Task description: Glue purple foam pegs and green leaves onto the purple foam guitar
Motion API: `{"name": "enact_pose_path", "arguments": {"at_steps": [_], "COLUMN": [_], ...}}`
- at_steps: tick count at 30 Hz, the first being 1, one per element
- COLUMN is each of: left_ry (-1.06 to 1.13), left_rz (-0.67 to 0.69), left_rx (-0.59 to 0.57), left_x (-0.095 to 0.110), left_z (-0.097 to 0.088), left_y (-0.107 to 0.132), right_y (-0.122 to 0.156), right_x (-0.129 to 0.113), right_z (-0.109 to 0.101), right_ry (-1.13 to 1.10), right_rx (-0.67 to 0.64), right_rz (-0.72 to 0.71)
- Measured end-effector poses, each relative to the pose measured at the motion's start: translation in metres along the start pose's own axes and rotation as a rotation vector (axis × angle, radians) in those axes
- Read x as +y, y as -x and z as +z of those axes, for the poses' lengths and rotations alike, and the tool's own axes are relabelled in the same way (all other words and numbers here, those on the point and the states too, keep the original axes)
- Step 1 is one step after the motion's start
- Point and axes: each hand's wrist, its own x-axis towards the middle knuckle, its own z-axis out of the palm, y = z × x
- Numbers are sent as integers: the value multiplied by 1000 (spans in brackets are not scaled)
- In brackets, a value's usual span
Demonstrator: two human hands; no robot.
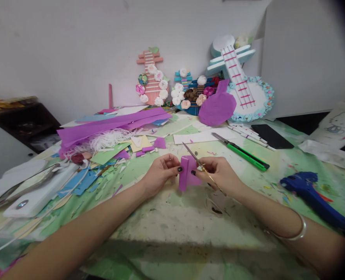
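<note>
Over the middle of the table, my left hand (158,175) pinches a folded strip of purple paper (183,179) between thumb and fingertips. My right hand (223,173) holds the right side of the same paper with its thumb. Tucked in those right fingers is a pair of scissors (205,169), with the blades pointing up and to the left, behind the paper. Just beyond my hands lie small purple scraps (160,143) and a white strip (190,137). To the upper right rests a green utility knife (242,152) with its blade out.
A blue glue gun (309,194) lies at the right, near a black phone (273,136). Decorated instrument models, one pink (152,89) and one white (239,83), lean on the back wall. Purple sheets (111,126), paper scraps and a white power strip (41,194) crowd the left.
</note>
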Motion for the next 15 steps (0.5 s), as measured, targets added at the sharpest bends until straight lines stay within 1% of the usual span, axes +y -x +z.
{"name": "enact_pose_path", "arguments": {"at_steps": [3,6,10,12,15], "left_ry": [-27,-67,-90,-84,-58], "left_rz": [-19,-30,-126,-199,-328], "left_rx": [-1,32,71,50,-61], "left_x": [-2,-2,-1,0,2], "left_z": [3,1,0,0,0], "left_y": [1,0,-1,0,1], "right_y": [0,-3,-4,-4,-3], "right_x": [1,5,11,12,12], "right_z": [3,0,-3,-4,-5], "right_ry": [-27,-47,-1,12,87], "right_rx": [29,76,178,198,207], "right_rz": [-27,-70,-167,-209,-298]}}
